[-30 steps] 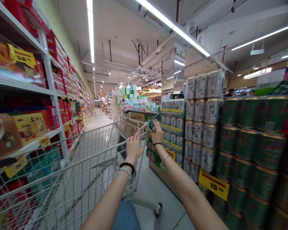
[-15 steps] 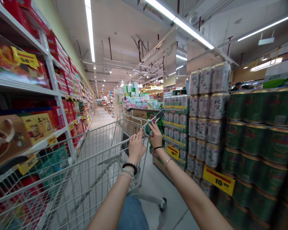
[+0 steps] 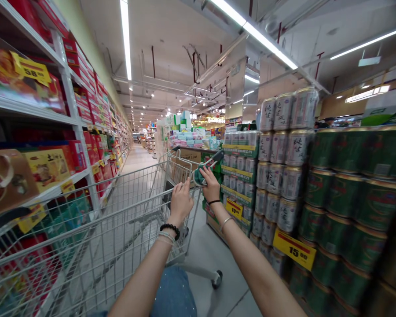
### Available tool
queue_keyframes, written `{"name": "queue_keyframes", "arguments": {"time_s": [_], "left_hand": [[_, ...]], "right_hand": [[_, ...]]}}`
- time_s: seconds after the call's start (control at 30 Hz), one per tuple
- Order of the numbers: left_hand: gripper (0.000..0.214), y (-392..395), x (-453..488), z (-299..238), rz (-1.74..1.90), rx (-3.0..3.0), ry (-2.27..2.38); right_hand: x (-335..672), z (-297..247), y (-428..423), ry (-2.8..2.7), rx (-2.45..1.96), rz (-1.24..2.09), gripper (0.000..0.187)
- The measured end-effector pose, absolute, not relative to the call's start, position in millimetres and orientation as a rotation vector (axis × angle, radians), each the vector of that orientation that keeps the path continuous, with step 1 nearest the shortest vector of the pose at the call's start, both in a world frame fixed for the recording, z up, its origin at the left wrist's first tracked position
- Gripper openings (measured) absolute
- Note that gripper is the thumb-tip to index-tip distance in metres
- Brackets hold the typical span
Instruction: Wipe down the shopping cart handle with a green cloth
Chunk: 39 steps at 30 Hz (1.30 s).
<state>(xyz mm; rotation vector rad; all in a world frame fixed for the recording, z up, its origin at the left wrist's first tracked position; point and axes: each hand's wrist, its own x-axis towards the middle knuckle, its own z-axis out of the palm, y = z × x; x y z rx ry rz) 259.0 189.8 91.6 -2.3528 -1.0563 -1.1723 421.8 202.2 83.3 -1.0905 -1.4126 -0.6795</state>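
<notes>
A grey wire shopping cart stands sideways before me, its basket reaching to the lower left. My left hand, with beaded bracelets at the wrist, lies over the cart's near top rail, its fingers bent over the wire and partly hidden. Beside it, my right hand is closed over a dark green rounded piece at the corner of the cart, close to the handle's dark end. The undersides of the right fingers are hidden. Few inches separate the two hands.
Shelves of red gift boxes line the left side, close to the cart. Stacked beer cans and green cans stand at right. A caster shows below. An aisle runs ahead, past piled packages.
Both hands and the near cart corner have shifted slightly left and toward me in view. The hands keep their places on the cart.
</notes>
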Motion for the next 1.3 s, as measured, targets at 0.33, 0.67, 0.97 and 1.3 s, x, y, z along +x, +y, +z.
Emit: {"name": "queue_keyframes", "arguments": {"time_s": [0.33,0.67,0.97,1.3], "left_hand": [[0.06,167,224,89,-1.1,-2.162,-1.257],[0.071,160,209,84,-1.032,-2.241,-1.307],[0.072,160,204,82,-1.073,-2.271,-1.264],[0.065,156,151,88,-1.006,-2.265,-1.318]], "right_hand": [[431,64,177,-1.466,-1.084,-0.683,0.067],[377,0,184,-1.505,-1.217,-0.656,0.071],[363,37,191,-1.442,-1.124,-0.633,0.071],[356,51,176,-1.573,-1.041,-0.653,0.062]]}}
